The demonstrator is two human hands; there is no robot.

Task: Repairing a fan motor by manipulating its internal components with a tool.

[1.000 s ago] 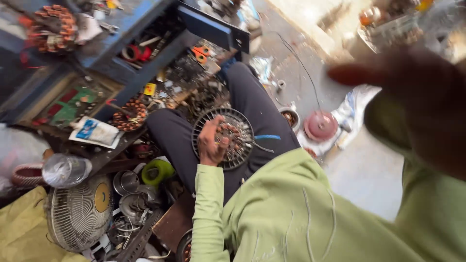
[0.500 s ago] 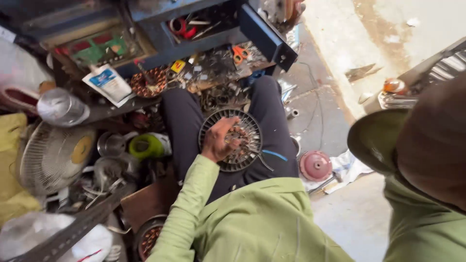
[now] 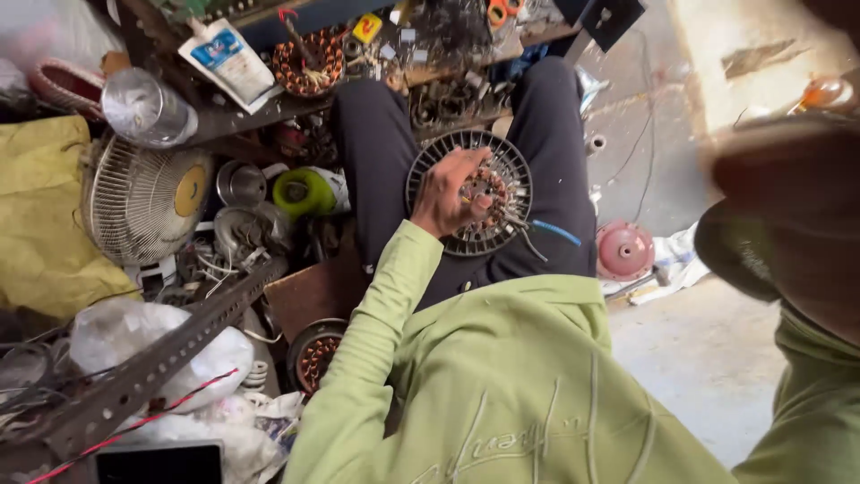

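At the centre of the frame the left hand (image 3: 445, 195) rests on a round, dark, slotted fan motor housing (image 3: 472, 193) that sits in the person's lap, across dark trousers (image 3: 376, 152); its fingers (image 3: 475, 184) curl over the copper windings in the middle, gripping the part lightly rather than spread flat. The right hand (image 3: 788, 202) fills the right edge of the frame, close to the lens and blurred — I cannot tell whether it is open, closed or carrying anything. A blue wire (image 3: 557, 232) trails from the housing's lower right rim. The housing looks only balanced on the thighs, so it could slide off toward the red round cap (image 3: 624, 250) on the concrete floor if the legs shift, and a tug might snag the fine windings or loose leads. At left lie a small fan grille (image 3: 143, 202) and a perforated angle bar (image 3: 170, 354) — a crowded heap where a dropped part could get lost.
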